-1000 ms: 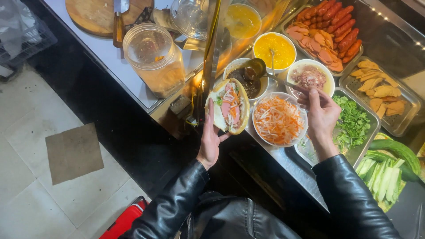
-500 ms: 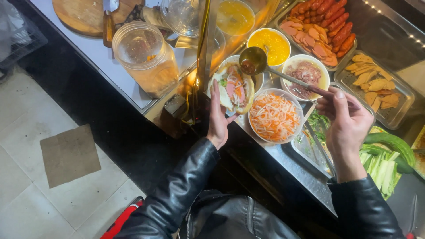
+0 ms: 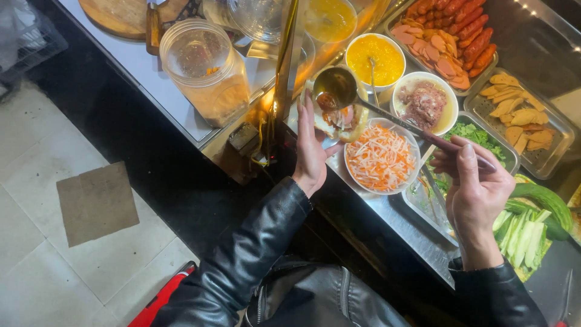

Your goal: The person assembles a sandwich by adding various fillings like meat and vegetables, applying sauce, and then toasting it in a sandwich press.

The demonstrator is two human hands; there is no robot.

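The right hand (image 3: 478, 188) pinches a long-handled metal ladle (image 3: 334, 86); its handle runs toward ten o'clock, bowl above the open filled bread roll (image 3: 342, 120) cupped in the left hand (image 3: 311, 151).

head view | looks steeply down | close over food counter (image 3: 181, 115)

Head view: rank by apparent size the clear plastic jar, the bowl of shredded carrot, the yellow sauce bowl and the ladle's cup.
1. clear plastic jar, though it stands nearer the camera, so this is unsure.
2. bowl of shredded carrot.
3. yellow sauce bowl.
4. ladle's cup, held by the right hand.
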